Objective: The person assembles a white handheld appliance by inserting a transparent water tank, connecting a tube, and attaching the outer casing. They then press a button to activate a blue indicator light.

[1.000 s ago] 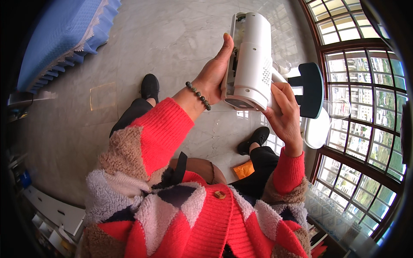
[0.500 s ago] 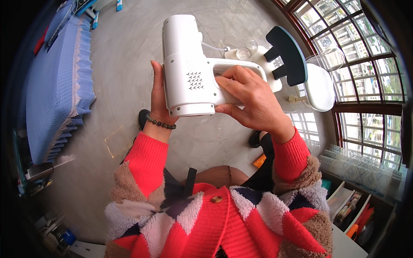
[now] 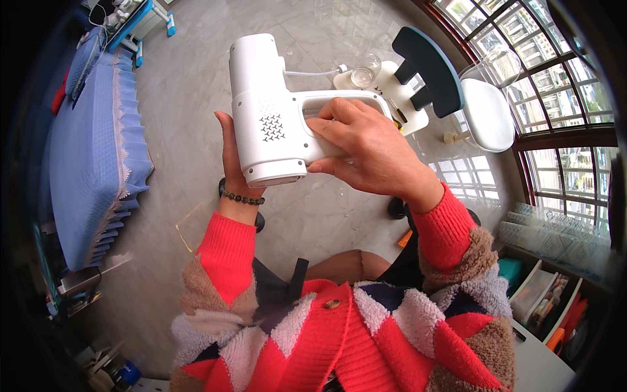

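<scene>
A white spray gun point(image 3: 264, 98), with a thick round body, a patch of vent slots and a loop handle, is held up in front of me. My left hand point(image 3: 232, 147) supports the body from its left side and beneath, thumb up along the edge, the other fingers hidden behind it. My right hand point(image 3: 366, 144) is closed round the lower bar of the handle, thumb and fingers pressed together. From the body's far right side runs a thin pale tube point(image 3: 313, 73) with a small white fitting at its end. Beyond it is a clear round container point(image 3: 361, 77).
A white chair seat point(image 3: 392, 75) with a dark backrest point(image 3: 431, 78) stands ahead right, a screwdriver-like tool point(image 3: 397, 111) on it. A white stool point(image 3: 486, 117) is by the window. The blue-covered bed point(image 3: 91, 157) lies left, an open drawer point(image 3: 542, 294) lower right.
The spray gun and both hands have shifted slightly left and down in the picture, and the gun tilts a little more. The view has turned somewhat; my grip looks the same.
</scene>
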Available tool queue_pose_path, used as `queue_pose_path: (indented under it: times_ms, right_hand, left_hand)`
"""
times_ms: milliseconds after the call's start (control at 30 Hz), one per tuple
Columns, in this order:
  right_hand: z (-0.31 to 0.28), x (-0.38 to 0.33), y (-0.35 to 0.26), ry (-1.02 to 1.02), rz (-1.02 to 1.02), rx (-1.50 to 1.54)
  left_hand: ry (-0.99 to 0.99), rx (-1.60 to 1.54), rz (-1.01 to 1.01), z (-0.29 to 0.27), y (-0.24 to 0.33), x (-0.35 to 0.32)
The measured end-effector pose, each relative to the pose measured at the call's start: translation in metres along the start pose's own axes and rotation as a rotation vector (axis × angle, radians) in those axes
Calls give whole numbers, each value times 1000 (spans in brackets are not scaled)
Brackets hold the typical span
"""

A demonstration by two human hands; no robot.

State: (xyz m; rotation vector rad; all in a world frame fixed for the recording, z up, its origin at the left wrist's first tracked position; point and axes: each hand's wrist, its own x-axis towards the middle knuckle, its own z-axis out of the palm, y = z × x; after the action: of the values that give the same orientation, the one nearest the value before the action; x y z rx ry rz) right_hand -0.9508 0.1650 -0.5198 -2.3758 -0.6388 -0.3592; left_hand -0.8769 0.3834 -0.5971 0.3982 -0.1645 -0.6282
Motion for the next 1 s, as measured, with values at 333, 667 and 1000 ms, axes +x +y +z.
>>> queue_pose_path:
  times_ms: [333,667,1000]
  right_hand:
    - [-4,0,-5,45,-26,-3]
    - [-9,-3,-8,9,-33,7]
    - [2,-2,-2,-41,34,24]
  left_hand:
    - [87,55,57,-1,-3,6]
    - [-180,-7,26,-1,-3,7]
    - [105,95,-46,7,-6,-1]
